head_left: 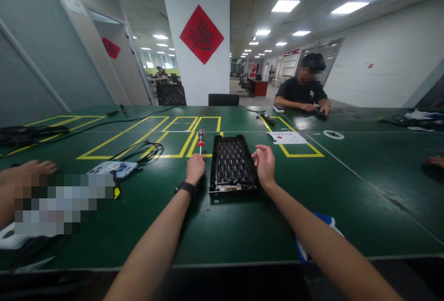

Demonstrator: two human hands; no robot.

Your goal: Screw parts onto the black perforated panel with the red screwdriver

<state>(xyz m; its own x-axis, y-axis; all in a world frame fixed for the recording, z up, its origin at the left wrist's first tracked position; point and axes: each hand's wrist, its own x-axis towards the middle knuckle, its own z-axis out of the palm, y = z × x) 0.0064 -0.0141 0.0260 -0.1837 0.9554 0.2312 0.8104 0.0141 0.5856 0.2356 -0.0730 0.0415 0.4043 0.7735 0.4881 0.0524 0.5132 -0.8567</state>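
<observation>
A black rectangular frame (233, 164) with a patterned inner panel lies on the green table (239, 236) between my hands. Left of it, my left hand (195, 168), with a dark band at the wrist, is closed near a screwdriver (201, 139) with a red and clear handle. The screwdriver's shaft points down to my fingers, and its handle points away from me. At the frame's right edge is my right hand (264, 163), its fingers bent and partly apart, with nothing visible in them. Small metallic parts show at the frame's near end.
A white sheet (287, 138) and a tape roll (333, 134) lie to the right. Cables (147, 150) and a pale device (113, 168) are at left, near another person's hand (33, 172). A person (301, 90) sits across the table. A blue-and-white item (324, 219) lies under my right forearm.
</observation>
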